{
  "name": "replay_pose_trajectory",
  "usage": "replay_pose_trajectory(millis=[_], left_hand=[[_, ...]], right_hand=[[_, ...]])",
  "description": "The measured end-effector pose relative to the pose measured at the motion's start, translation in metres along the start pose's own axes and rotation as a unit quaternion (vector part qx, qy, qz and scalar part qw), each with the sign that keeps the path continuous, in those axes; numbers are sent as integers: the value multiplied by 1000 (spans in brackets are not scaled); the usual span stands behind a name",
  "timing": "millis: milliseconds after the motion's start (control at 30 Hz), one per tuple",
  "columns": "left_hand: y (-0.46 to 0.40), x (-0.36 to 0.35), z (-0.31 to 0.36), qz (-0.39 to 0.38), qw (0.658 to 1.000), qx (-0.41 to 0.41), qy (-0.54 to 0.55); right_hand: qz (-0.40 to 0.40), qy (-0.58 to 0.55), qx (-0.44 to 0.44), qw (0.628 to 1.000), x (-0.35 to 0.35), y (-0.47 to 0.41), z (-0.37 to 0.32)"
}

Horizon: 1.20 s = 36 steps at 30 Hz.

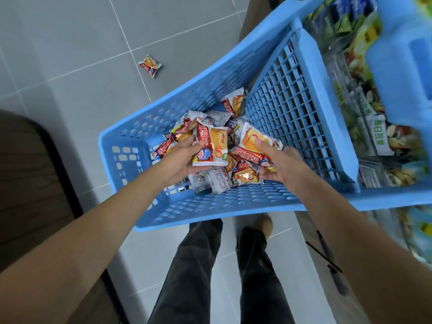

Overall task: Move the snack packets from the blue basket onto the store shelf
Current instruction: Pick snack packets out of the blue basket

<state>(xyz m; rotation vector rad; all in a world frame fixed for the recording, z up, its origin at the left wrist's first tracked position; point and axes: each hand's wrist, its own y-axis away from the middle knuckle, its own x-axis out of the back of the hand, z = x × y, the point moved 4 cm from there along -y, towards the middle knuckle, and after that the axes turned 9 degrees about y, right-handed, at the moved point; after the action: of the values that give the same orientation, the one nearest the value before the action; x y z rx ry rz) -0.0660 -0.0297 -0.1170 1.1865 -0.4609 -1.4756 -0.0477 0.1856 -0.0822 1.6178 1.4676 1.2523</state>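
Inside the blue basket (198, 97), heaped glossy red-and-orange snack packets (211, 146).

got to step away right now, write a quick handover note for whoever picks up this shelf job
Left hand: grips one red and orange foil snack packet above the pile.
Right hand: fingers on another packet in the pile.
Blue perforated plastic basket: still holds a heap of packets.
One stray packet lies on the grey tiled floor.
Left to do: shelve all of these; no shelved packets of this kind are visible.
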Motion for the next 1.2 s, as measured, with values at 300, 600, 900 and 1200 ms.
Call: replay_pose_trajectory(millis=[300, 600, 900, 1200], left_hand=[[48, -23, -14, 67, 996, -52, -41], [76, -41, -5, 38, 997, -43, -43], [86, -61, 2, -7, 999, -23, 35], [83, -90, 1, -80, 996, -23, 18]], right_hand=[[-29, -161, -8, 987, -1, 37, 6], [20, -136, 15, 990, 15, 58, 6], [-38, -214, 12, 976, 6, 59, -2], [-115, -270, 15, 956, -31, 72, 6]])
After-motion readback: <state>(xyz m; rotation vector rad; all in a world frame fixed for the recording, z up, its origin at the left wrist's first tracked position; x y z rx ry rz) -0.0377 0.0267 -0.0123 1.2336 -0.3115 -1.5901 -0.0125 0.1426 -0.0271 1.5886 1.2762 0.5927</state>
